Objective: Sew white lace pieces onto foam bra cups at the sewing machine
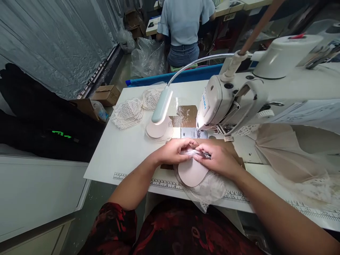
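Observation:
My left hand [175,150] and my right hand [219,157] meet in front of the sewing machine's needle area [198,132]. Both pinch the top edge of a pale pink foam cup [191,173] with white lace [209,191] lying under and around it. My right hand also seems to hold a small metal tool [203,153] against the lace edge. The cup and lace hang partly over the front edge of the table [124,148], over its printed ruler strip.
A white sewing machine [239,95] fills the right side, with a gooseneck lamp [160,106] lit over another cup. Lace pieces [130,112] lie at the table's back left. Beige and lace fabric [287,156] is piled right. A person in a light blue top [183,24] sits ahead.

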A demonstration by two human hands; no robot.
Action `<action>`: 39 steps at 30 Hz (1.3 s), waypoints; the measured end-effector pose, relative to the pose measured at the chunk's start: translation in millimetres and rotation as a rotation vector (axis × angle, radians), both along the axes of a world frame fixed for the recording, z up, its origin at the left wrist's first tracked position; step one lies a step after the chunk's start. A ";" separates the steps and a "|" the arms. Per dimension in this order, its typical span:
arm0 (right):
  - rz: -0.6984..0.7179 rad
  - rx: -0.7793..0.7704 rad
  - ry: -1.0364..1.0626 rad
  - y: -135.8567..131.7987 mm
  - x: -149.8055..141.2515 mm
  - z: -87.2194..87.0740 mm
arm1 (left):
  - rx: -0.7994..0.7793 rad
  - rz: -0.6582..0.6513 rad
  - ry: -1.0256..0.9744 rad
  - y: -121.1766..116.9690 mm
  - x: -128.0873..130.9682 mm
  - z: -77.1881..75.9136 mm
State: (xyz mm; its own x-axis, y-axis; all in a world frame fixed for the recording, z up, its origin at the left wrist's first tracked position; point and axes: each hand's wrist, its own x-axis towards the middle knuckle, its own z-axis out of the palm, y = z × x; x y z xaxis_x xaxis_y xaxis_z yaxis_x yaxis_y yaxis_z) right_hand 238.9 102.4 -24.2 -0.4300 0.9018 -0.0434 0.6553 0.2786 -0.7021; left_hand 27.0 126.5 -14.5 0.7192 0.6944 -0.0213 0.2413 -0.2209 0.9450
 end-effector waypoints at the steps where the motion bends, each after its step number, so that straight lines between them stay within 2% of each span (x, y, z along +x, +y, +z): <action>1: 0.034 0.002 0.019 -0.7 -0.8 0.4 | -0.018 0.036 -0.031 0.0 -1.9 0.7; 4: 0.058 0.025 0.101 -3.9 1.6 2.8 | -0.092 0.236 -0.071 -0.2 -15.7 7.4; 6: 0.025 0.053 0.154 -6.3 5.7 4.7 | -0.175 0.307 0.012 -2.3 -26.4 13.2; 9: 0.001 0.069 0.212 -10.0 10.7 6.3 | -0.346 0.237 0.111 -9.0 -32.6 17.1; 12: 0.018 0.050 0.237 -12.8 11.8 6.0 | -0.510 0.200 -0.073 -16.9 -22.9 13.1; 15: 0.068 0.015 0.242 -13.5 10.9 4.8 | -0.588 0.282 -0.204 -22.5 -8.0 5.8; 20: 0.074 -0.040 0.209 -11.3 10.8 2.3 | -0.431 0.358 -0.144 -20.0 1.7 -4.0; 25: 0.044 -0.040 0.133 -9.1 10.9 2.1 | -0.195 0.295 -0.032 2.4 1.9 -11.2; 28: 0.018 0.038 0.055 -6.2 13.6 1.5 | -0.048 0.265 0.109 20.5 6.8 -12.5; 31: -0.099 0.175 -0.046 -1.9 19.1 -3.2 | 0.063 0.211 0.242 35.8 14.4 -11.8; 34: -0.160 0.279 -0.165 2.1 22.9 -9.6 | 0.119 0.145 0.327 46.3 21.7 -10.3; 37: -0.118 0.347 -0.269 4.8 20.7 -11.7 | 0.113 0.086 0.364 53.6 26.5 -8.4; 39: -0.071 0.326 -0.344 5.9 16.7 -10.5 | 0.089 0.054 0.376 57.9 27.3 -7.4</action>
State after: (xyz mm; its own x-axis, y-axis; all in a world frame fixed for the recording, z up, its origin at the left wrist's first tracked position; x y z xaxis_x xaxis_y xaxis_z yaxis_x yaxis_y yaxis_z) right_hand 255.6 108.3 -34.6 -0.3773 0.9186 0.1173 0.8596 0.3945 -0.3246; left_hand 54.4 184.5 -21.9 0.6353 0.7421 -0.2140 0.5803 -0.2758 0.7663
